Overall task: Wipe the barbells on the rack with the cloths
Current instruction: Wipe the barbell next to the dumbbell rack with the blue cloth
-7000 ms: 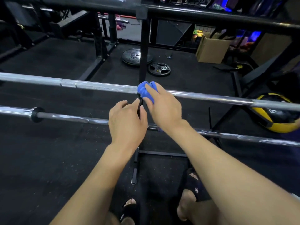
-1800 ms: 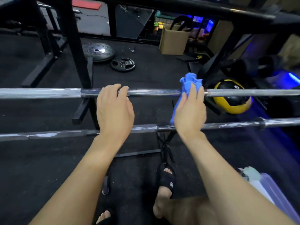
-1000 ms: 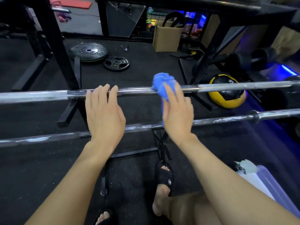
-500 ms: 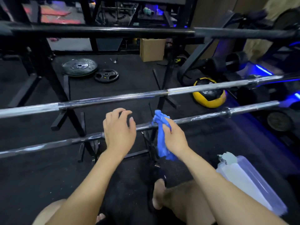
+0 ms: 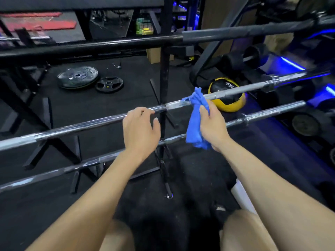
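Both hands are raised again from lower barbell to upper barbell: right hand grips blue cloth against it, left hand rests loosely curled. Dangling cloth may slip off.

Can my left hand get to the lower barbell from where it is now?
Probably yes: the left hand hovers open just above the lower barbell, with nothing between them.

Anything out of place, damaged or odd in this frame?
Nothing is spilled or broken. Two weight plates lie loose on the floor behind the rack rather than stored. The nearer barbell shows patchy whitish marks along its shaft. The blue cloth hangs from the right hand, bunched against the upper barbell.
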